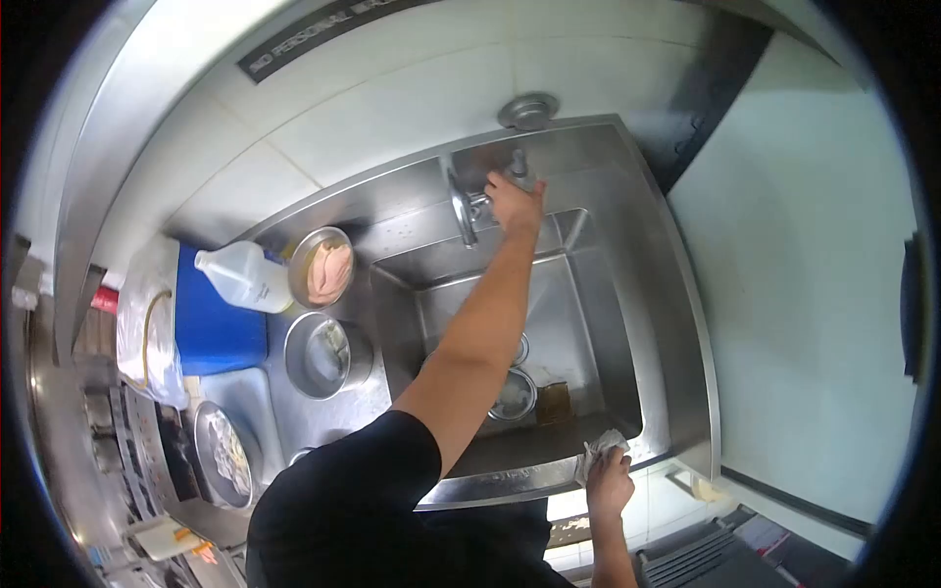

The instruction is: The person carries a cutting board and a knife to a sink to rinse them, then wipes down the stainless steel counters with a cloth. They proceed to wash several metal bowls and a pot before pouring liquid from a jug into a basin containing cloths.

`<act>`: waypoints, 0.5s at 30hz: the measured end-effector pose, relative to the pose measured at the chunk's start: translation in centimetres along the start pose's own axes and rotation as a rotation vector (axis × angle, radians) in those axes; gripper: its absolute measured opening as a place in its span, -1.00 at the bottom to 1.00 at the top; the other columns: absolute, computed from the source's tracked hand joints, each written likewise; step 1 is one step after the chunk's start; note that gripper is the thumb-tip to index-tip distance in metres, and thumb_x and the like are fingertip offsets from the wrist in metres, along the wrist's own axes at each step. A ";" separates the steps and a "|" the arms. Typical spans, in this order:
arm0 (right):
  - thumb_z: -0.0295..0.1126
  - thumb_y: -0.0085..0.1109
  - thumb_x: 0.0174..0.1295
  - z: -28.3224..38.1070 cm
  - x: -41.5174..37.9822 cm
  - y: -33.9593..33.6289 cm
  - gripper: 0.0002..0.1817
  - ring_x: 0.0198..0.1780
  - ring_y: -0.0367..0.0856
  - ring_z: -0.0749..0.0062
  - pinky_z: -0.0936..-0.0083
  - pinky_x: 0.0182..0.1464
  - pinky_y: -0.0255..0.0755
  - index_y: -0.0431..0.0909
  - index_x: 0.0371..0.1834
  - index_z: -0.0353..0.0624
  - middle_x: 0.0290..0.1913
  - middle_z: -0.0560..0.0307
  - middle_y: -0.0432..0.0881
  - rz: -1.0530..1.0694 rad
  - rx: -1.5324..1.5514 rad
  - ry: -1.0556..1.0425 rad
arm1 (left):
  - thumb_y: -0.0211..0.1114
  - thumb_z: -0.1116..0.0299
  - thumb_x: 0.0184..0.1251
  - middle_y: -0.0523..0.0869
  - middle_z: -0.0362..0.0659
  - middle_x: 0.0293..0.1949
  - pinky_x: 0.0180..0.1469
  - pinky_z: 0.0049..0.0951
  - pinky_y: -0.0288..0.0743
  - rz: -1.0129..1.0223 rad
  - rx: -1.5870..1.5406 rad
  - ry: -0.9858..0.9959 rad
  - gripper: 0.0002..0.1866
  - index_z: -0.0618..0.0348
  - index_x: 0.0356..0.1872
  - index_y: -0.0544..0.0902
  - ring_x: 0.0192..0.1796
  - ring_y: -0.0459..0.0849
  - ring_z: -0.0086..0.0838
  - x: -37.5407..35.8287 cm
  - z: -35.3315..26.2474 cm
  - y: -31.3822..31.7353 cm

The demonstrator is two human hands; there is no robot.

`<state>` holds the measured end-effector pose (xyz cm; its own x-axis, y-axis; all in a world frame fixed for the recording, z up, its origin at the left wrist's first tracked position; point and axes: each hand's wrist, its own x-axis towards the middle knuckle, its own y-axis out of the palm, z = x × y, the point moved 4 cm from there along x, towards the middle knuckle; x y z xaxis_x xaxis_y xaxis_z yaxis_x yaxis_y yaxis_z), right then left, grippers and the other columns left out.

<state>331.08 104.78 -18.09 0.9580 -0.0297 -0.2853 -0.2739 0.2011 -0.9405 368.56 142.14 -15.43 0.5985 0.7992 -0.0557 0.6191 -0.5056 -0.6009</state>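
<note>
- Left hand [518, 204]: arm stretched forward over the basin, fingers wrapped about a small clear bottle [521, 174]
- Bottle: upright or nearly so, at the back ledge, grey top showing above the fingers; whether its base rests on the steel, cannot tell
- Just left of this hand: metal faucet [463, 208], spout reaching toward the basin
- Just beyond the hand: round metal fitting [529, 111] by the tiled wall
- Below hand and forearm: steel sink [613, 343]; in it a round metal vessel [514, 396], partly hidden by the arm, and a brown square piece [555, 403] beside it
- Right hand [610, 485]: low at the sink's front rim, gripping a bunched pale cloth [598, 453]; cloth just above or on the rim, contact unclear
- Well left of the left hand: bowl of pink meat [329, 272], white jug [245, 278], blue box [221, 318]; nearer the body, a deep steel pot [358, 355], contents unclear
- Farther left: pan [253, 461] with pale pieces inside
- Right of both hands: broad pale panel [799, 284]
</note>
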 end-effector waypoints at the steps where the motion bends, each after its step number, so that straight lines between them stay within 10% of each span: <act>1: -0.28 0.22 0.32 0.2 0.3 -0.1 -0.67 -0.32 0.75 -0.16 0.02 -0.32 0.66 0.38 0.03 -0.14 -0.12 -0.19 0.62 0.000 -0.018 0.003 | 0.68 0.15 0.05 0.38 0.23 0.31 0.32 0.01 0.52 0.029 -0.002 0.007 0.09 0.20 0.47 0.09 0.29 0.54 0.19 -0.3 0.2 0.1; 4: -0.27 0.21 0.33 0.1 0.0 1.1 -0.65 -0.29 0.75 -0.15 0.03 -0.31 0.66 0.36 0.04 -0.17 -0.12 -0.19 0.61 0.053 -0.075 0.043 | 0.65 0.22 0.06 0.30 0.26 0.39 0.38 -0.05 0.46 0.118 -0.100 0.161 0.28 0.15 0.64 -0.17 0.36 0.48 0.12 -5.4 0.0 -2.1; 10: -0.19 0.28 0.25 7.0 -5.0 4.7 -0.59 -0.29 0.74 -0.16 -0.05 -0.30 0.64 0.40 0.07 -0.09 -0.10 -0.14 0.61 0.210 0.013 -0.215 | 0.54 0.32 0.18 0.47 0.10 0.15 -0.16 -0.25 0.61 0.472 -0.202 0.257 -0.13 0.15 0.50 0.29 -0.25 0.66 -0.30 -21.7 8.8 -11.6; 15: -0.13 0.34 0.21 14.6 -6.2 7.7 -0.56 -0.30 0.75 -0.15 0.00 -0.27 0.63 0.47 0.07 -0.06 -0.11 -0.12 0.65 0.334 0.050 -0.600 | 0.46 0.43 0.13 0.62 0.02 -0.08 0.03 -0.11 0.52 0.079 0.010 0.585 -0.64 0.15 -0.03 0.60 0.02 0.60 0.01 -21.8 13.4 -29.3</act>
<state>324.32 120.83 -20.86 0.7085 0.5862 -0.3930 -0.5719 0.1507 -0.8064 330.59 143.88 -7.28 0.8256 0.4453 0.3465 0.5577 -0.5510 -0.6208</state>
